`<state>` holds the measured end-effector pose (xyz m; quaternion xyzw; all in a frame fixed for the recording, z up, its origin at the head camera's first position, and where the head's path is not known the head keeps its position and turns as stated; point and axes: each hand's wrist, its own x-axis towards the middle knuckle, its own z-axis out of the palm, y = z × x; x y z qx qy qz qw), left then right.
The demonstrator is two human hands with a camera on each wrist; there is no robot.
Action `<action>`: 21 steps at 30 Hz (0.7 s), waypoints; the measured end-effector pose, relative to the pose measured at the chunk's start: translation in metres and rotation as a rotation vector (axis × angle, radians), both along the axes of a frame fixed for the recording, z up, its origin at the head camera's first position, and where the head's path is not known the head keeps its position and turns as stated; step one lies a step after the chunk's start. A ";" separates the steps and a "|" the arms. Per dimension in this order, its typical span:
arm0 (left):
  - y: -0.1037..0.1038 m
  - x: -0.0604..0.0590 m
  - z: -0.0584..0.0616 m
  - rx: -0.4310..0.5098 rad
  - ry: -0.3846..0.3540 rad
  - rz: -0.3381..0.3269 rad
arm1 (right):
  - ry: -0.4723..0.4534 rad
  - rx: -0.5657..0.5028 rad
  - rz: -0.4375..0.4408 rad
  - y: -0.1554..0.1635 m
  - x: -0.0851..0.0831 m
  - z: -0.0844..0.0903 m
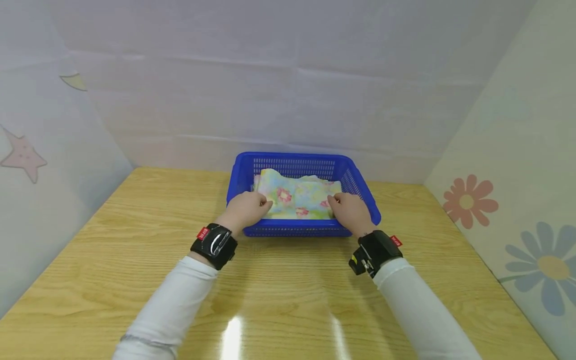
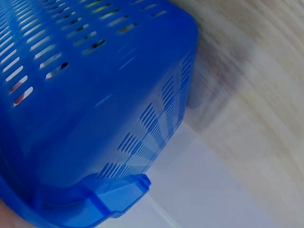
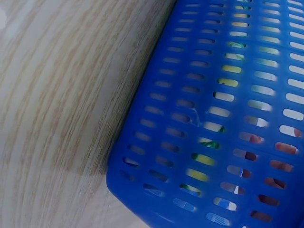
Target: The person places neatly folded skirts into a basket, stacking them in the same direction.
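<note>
A blue plastic basket [image 1: 297, 223] with slotted walls stands on the table towards the back wall. Inside it lies a folded floral cloth [image 1: 297, 196], pale blue and yellow with pink flowers. My left hand [image 1: 246, 209] reaches over the left front corner and pinches the cloth's left side. At the opposite side my right hand [image 1: 352, 211] pinches the cloth near its right front corner. The left wrist view is mostly the outside of the basket [image 2: 95, 118]. Through the slots of the basket [image 3: 156, 123] in the right wrist view, bits of cloth and fingers show.
The wooden table [image 1: 288, 290] stretches out on both sides of the basket and in front of it. A white sheeted wall [image 1: 288, 100] rises close behind. Side panels carry a pink star [image 1: 24, 156] at left and a red flower [image 1: 468, 201] at right.
</note>
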<state>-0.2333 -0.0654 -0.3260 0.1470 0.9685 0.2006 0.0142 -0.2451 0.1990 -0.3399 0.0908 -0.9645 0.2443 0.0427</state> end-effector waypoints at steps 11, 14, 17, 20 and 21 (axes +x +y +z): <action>-0.001 0.007 -0.001 -0.022 -0.109 -0.059 | -0.129 0.095 0.084 0.002 0.001 0.000; -0.004 0.011 -0.005 0.014 0.003 -0.067 | -0.049 0.075 0.120 0.004 0.007 -0.002; -0.006 0.015 -0.011 0.034 0.159 -0.060 | 0.113 0.081 0.157 0.005 0.013 -0.005; -0.009 0.020 -0.016 0.056 0.268 -0.045 | 0.280 0.109 0.178 0.009 0.018 -0.011; -0.010 0.021 -0.018 0.061 0.293 -0.040 | 0.328 0.123 0.183 0.010 0.019 -0.014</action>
